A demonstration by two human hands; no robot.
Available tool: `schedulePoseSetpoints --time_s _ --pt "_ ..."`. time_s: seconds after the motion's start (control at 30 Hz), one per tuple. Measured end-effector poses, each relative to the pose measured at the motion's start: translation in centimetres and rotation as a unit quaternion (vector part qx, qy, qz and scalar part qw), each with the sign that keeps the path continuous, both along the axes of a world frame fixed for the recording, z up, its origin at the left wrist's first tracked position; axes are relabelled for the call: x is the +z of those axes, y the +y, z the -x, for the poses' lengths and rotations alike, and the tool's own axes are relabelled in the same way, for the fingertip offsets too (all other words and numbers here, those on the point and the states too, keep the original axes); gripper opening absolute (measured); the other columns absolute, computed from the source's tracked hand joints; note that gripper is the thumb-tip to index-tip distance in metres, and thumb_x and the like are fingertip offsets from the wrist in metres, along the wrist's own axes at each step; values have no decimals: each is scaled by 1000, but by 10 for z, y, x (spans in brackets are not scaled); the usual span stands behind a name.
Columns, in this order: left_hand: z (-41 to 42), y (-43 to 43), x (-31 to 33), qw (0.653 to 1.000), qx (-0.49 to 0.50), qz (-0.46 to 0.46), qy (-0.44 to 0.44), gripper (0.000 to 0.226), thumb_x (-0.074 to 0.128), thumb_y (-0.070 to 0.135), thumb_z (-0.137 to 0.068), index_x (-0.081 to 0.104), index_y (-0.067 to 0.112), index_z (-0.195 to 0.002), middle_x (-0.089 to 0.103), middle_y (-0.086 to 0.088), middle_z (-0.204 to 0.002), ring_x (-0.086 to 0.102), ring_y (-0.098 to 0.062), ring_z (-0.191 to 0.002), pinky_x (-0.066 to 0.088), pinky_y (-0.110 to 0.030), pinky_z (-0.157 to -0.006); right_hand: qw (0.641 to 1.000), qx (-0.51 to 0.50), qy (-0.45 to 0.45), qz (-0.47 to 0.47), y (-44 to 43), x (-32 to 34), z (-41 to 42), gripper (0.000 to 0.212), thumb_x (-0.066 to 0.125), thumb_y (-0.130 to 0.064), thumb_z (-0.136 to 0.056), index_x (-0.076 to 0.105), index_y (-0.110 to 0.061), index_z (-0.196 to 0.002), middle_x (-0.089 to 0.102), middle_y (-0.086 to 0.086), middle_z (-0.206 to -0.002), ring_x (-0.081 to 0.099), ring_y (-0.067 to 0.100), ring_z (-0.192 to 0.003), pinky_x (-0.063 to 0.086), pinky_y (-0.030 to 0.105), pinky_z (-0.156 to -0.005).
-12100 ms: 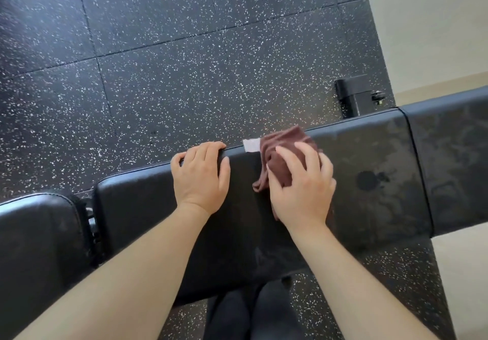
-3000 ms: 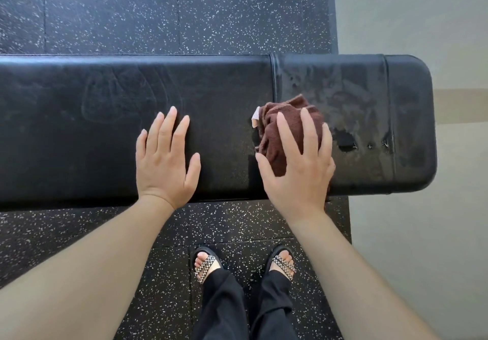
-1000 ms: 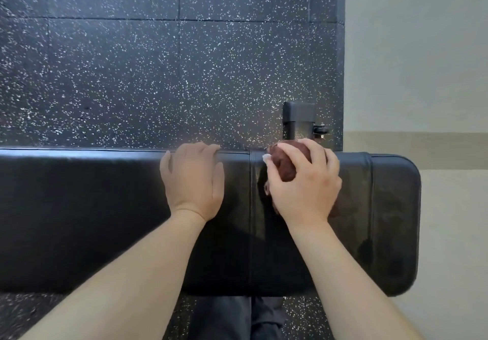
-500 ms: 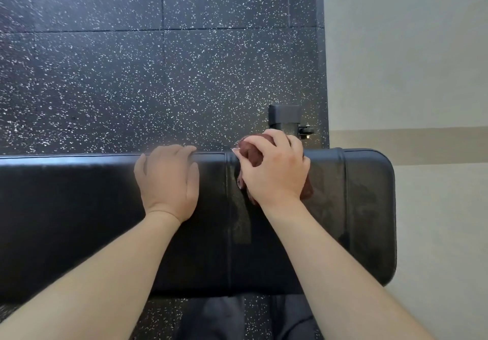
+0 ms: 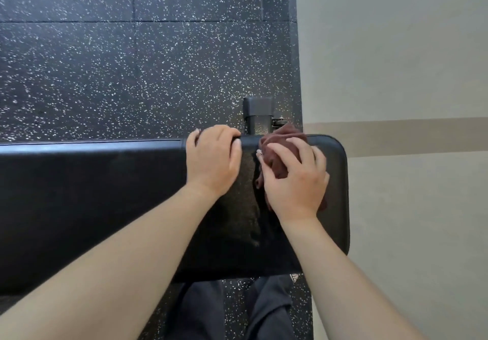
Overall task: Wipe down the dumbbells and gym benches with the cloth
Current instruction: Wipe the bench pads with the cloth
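The crumpled maroon cloth is pressed onto the black gym bench near its far right corner, with its top fold reaching just past the far edge. It is held down by the right hand, whose fingers are bent over the bunch. The far edge just beside it is gripped by the left hand, fingers curled over it. A black frame post is seen on the speckled rubber floor beyond.
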State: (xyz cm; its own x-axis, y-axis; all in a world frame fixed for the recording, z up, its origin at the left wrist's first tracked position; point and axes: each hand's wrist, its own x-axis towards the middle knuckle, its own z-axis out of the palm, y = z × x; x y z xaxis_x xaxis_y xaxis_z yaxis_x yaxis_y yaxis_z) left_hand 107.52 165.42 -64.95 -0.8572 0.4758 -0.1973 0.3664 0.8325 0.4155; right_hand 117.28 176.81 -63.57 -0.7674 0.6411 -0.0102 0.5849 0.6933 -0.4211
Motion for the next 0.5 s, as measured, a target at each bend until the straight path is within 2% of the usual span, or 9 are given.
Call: schedulePoseSetpoints --time_s 0.13,0.3,0.5 --pt "-5 10 -13 999 22 9 46 26 36 36 -91 58 29 -103 60 11 -101 55 -11 -93 26 -34 -92 1000 -6 5 3 20 -4 16 22 70 -48 -78 70 -37 -97 63 -6 -115 52 29 -110 48 47 -79" --pt "-4 11 -10 998 16 26 54 25 36 35 -90 57 29 -103 59 11 -100 54 -13 -92 26 -33 -90 999 0 -27 27 36 -4 39 19 68 -43 -80 68 -38 -98 61 -7 -117 51 28 -112 45 47 -81" --pt "-4 11 -8 998 19 37 46 25 35 35 -90 56 30 -102 59 12 -100 54 -12 -91 24 -31 -88 1000 10 -20 22 29 -3 -9 24 66 -41 -81 67 -36 -104 59 -3 -122 47 28 -117 48 51 -83"
